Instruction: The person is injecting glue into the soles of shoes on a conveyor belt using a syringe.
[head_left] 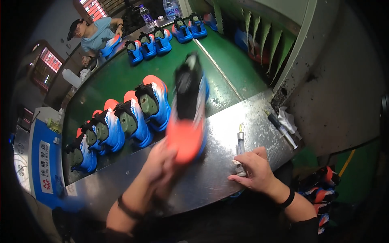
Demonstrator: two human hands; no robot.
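Head view: shoe [185, 133], coral toe and blue sole, is over the seam between metal bench [198, 178] and green belt [221, 107], toe toward me, heel away; motion-blurred, so I can't tell if it's touching down. Left hand [160, 162] is closed on the toe end, fingers at its left edge. Right hand [255, 170] is half curled around the lower end of a syringe [240, 141], thumb and forefinger apart; can't tell from here if it's gripping or just resting. Second syringe [282, 129] lies to the right beside crumpled white paper [287, 119]. Row of similar shoes [137, 125] on the belt, left of the held one. Handling, my guess: light, upper soft and likely to dent, sole springy but stiffer, not fragile, not very slippery. I'd pinch toe or heel across the sole edge, since the collar would probably fold. Syringe looks slim and rigid, could roll; I'd take it by the barrel, clear of the plunger.
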